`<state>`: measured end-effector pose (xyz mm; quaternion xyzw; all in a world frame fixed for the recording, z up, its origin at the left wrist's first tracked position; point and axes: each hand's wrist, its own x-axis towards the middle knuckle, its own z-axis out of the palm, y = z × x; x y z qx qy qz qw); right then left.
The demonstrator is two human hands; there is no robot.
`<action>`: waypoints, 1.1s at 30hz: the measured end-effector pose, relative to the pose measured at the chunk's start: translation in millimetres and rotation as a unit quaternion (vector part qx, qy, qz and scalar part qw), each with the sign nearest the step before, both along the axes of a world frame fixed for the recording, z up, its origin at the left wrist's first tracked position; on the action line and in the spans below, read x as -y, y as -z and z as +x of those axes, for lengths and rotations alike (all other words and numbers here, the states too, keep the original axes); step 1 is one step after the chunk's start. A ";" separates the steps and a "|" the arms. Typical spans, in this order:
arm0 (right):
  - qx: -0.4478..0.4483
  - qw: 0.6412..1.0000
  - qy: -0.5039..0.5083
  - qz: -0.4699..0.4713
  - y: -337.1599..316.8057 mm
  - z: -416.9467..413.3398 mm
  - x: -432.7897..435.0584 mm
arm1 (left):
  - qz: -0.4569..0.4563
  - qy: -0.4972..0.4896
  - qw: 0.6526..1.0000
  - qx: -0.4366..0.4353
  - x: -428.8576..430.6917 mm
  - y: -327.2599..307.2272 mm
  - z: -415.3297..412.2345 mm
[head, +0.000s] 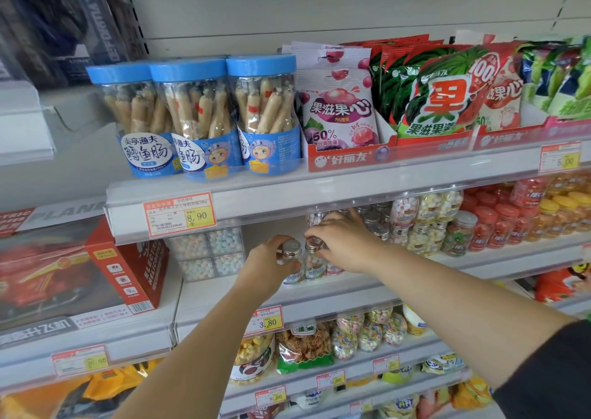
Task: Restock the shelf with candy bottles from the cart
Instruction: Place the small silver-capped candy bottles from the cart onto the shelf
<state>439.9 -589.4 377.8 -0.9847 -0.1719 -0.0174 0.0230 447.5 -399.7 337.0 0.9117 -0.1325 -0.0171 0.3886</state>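
At the shelf's front edge: two candy bottles, the left bottle [292, 266] and the right bottle [315, 265], are upright and touching on the middle shelf [361, 286].
Why there: probably to fill the front gap beside the stocked bottles [380, 225] farther back.
Left hand [267, 258]: fingers curled round the left bottle, below its cap.
Right hand [343, 242]: fingertips pinch the right bottle's cap from above.
Cart: out of view.
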 end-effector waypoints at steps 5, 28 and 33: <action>0.002 1.000 0.001 -0.006 2.6 0.4 1.5 | -0.010 0.000 1.000 0.001 0.9 2.2 1.6; -0.268 0.949 0.023 0.162 246.3 -197.6 75.2 | -0.024 -0.056 0.996 -0.060 1.4 204.3 -209.9; -0.394 0.909 0.069 0.115 348.5 -232.3 101.1 | 0.015 -0.085 0.972 -0.216 15.5 307.2 -272.2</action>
